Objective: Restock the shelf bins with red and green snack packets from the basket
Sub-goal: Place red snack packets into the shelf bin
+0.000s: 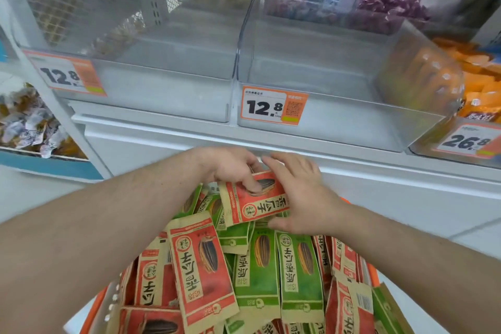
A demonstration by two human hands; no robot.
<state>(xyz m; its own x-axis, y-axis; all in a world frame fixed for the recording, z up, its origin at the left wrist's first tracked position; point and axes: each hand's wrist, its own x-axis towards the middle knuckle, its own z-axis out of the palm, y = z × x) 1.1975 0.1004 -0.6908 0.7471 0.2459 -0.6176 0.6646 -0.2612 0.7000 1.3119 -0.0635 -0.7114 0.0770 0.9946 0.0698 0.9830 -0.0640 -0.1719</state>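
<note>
An orange basket [93, 309] below me is heaped with red and green sunflower-seed snack packets. Both hands meet at its far end on one red packet [253, 205] lying crosswise on the heap. My left hand [230, 167] grips its upper left part, thumb curled on the front. Along the packet's right side my right hand [301, 192] lies, fingers across the top edge and thumb under the lower edge. Another red packet [202, 268] and green packets [299, 274] lie nearer me. Above stand two clear shelf bins, the left bin [162, 89] and the right bin [339, 122], both bare inside.
Price tags reading 12.8 hang on both clear bins [273, 106]. A bin of orange packets [477, 81] stands at the right, with a 26.8 tag. Purple sweets [385, 5] fill bins on the shelf above. A lower shelf at the left holds wrapped snacks [29, 122].
</note>
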